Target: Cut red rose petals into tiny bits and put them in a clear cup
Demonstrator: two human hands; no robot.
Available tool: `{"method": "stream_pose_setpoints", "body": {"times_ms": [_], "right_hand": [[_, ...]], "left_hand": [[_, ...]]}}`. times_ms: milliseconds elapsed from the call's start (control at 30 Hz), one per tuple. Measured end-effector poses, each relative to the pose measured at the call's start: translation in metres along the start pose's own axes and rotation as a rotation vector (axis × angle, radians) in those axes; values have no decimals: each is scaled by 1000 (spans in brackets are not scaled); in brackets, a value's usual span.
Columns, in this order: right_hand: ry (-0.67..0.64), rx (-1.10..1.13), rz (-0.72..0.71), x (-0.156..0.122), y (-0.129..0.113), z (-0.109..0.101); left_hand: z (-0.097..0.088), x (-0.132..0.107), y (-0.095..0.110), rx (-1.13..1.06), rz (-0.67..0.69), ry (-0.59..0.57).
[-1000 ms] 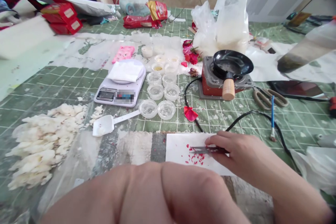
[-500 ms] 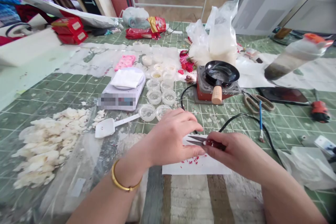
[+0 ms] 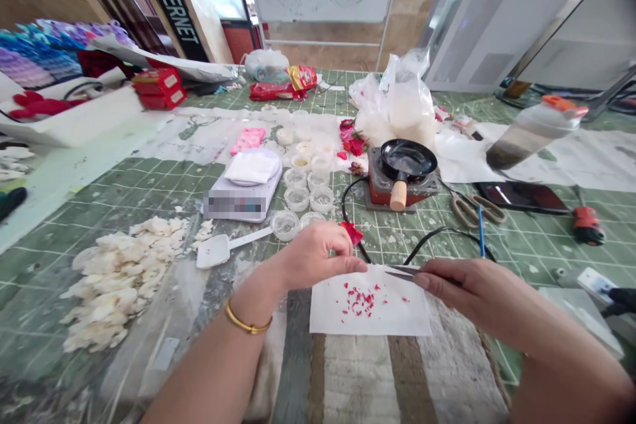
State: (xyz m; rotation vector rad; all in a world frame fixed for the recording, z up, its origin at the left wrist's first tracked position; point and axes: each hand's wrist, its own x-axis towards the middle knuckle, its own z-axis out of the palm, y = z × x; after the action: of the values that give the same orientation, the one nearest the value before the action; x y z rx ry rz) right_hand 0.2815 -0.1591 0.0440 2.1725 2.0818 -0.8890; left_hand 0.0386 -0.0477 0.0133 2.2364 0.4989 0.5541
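My left hand [image 3: 318,255] is over the far left edge of a white paper sheet [image 3: 325,318], with fingers curled in and thumb stretched out to the right. A red petal [image 3: 352,232] shows just behind its fingers; I cannot tell whether they hold it. In my right hand [image 3: 454,281] is a pair of small scissors [image 3: 397,273], its narrow pointed blades aimed left and the handles hidden in my fingers. Small red petal bits [image 3: 360,301] lie scattered on the paper between and below the two hands.
Beyond the hands are clear cups [image 3: 297,199], a scale [image 3: 243,195], and a small black pan [image 3: 408,158] on a burner with a cable. White flakes [image 3: 124,278] and a white scoop [image 3: 213,252] lie left; scissors [image 3: 477,210] and a phone [image 3: 521,197] lie right.
My hands have drawn apart, the left going left and the right moving right with the scissors. More red bits and a red petal behind my left hand are uncovered. The view has tilted up.
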Motion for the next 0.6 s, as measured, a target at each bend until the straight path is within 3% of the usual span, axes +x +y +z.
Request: {"method": "stream_pose_setpoints", "body": {"times_ms": [133,233,333,500,600], "right_hand": [[57,32,-71,-6,-5,6],[10,76,-141,-5,-9,13],[-45,78,-161,1,-12,19],[-40,53,-133,8,-14,19],[-3,46,-14,1,-2,13]], "left_hand": [[6,2,0,142,34,269],[6,4,2,39,-38,487],[-1,6,7,-374,-180,724],[-27,8,4,-1430,-293,1020],[-40,8,-5,-1535,-294,1211]]}}
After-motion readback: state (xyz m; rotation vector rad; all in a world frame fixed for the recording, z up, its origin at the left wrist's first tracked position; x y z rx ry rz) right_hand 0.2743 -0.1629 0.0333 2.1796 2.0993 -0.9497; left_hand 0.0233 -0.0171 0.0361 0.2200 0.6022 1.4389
